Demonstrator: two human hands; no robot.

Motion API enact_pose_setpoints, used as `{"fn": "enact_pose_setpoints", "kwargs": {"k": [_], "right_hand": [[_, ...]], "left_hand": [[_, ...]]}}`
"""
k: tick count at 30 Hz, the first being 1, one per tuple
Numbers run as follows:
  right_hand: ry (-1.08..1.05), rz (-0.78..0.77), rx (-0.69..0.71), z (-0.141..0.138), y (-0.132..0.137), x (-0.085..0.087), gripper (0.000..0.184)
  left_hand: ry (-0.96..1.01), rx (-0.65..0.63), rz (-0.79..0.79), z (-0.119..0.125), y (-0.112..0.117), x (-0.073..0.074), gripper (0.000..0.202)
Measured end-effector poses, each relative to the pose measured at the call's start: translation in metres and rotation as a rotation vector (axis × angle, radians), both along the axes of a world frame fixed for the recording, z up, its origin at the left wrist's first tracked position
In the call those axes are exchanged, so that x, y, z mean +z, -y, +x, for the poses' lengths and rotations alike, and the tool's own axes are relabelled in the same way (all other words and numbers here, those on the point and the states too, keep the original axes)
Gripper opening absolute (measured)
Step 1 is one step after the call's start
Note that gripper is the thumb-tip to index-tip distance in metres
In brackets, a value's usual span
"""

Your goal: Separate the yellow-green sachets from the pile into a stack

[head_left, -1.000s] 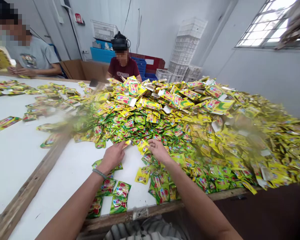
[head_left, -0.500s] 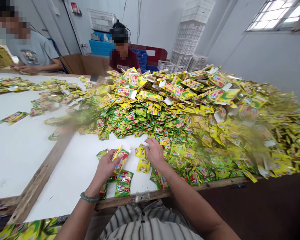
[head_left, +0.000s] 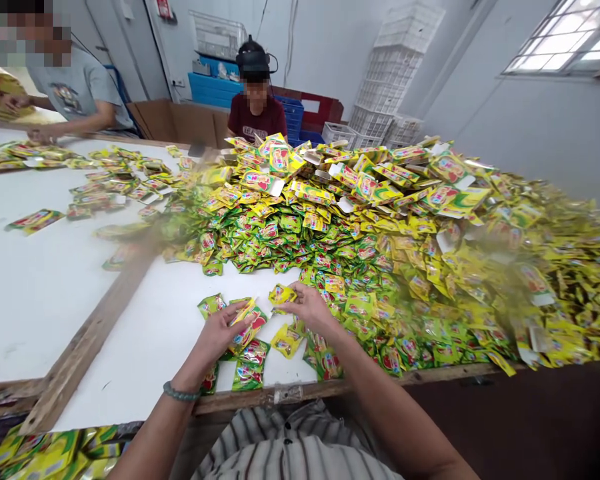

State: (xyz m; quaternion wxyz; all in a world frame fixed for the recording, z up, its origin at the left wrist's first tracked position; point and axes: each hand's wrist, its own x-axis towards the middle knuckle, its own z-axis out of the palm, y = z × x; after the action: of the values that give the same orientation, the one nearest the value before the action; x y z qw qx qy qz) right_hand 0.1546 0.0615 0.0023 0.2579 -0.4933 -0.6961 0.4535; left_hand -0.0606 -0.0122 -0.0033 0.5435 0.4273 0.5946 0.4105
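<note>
My left hand is closed round a small yellow-and-green printed carton, held tilted above the white tabletop. Just to its right, my right hand pinches a small yellow sachet by its edge, close to the carton's upper end. Below that hand another yellow sachet lies on the table. Green sachets rest under and in front of my left hand, and one more green sachet sits beyond its fingers.
A large heap of sachets and cartons spreads across the middle and right. A wooden strip divides the white table. More packs lie low at the left. Two people sit across the table; white crates stand behind.
My right hand has lifted the yellow sachet off the table toward the carton. The other yellow sachet has shifted and turned slightly. The view has swung a little left.
</note>
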Motion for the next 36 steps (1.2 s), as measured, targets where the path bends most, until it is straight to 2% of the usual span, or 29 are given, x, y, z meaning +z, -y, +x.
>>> {"fn": "enact_pose_setpoints", "kwargs": {"k": [4,8,13,15,19,21,23,27,30,32,34,36], "right_hand": [[0.001,-0.055,0.15,-0.002,0.006,0.005,0.034],[0.006,0.024,0.196,0.001,0.008,0.015,0.028],[0.188,0.088,0.385,0.003,0.008,0.032,0.015],[0.245,0.073,0.405,0.001,0.009,0.033,0.008],[0.16,-0.006,0.319,-0.002,0.008,0.025,0.03],[0.079,-0.07,0.299,-0.002,0.003,0.021,0.033],[0.094,-0.045,0.23,-0.003,-0.004,0.019,0.032],[0.467,0.21,0.069,-0.018,-0.019,0.012,0.034],[0.632,0.223,0.094,-0.03,-0.023,0.006,0.036],[0.641,0.203,0.098,-0.032,-0.021,0.003,0.035],[0.593,0.189,0.039,-0.028,-0.017,0.002,0.029],[0.389,0.131,-0.067,-0.023,-0.012,0.003,0.024]], "left_hand": [[0.015,-0.059,0.004,0.003,0.002,0.002,0.066],[0.09,-0.113,-0.055,0.001,0.009,0.005,0.065],[0.177,-0.146,-0.087,0.005,0.014,0.007,0.058],[0.189,-0.166,-0.092,0.01,0.016,0.006,0.054],[0.288,-0.104,-0.123,0.02,0.018,0.007,0.053],[0.36,-0.034,-0.158,0.021,0.02,0.008,0.055],[0.402,0.02,-0.197,0.018,0.021,0.01,0.057],[0.378,0.14,-0.226,0.009,0.022,0.012,0.057],[0.341,0.191,-0.218,0.005,0.021,0.012,0.056],[0.321,0.203,-0.202,0.004,0.022,0.011,0.057],[0.319,0.211,-0.185,0.004,0.022,0.01,0.06],[0.327,0.213,-0.171,0.005,0.022,0.009,0.065]]}}
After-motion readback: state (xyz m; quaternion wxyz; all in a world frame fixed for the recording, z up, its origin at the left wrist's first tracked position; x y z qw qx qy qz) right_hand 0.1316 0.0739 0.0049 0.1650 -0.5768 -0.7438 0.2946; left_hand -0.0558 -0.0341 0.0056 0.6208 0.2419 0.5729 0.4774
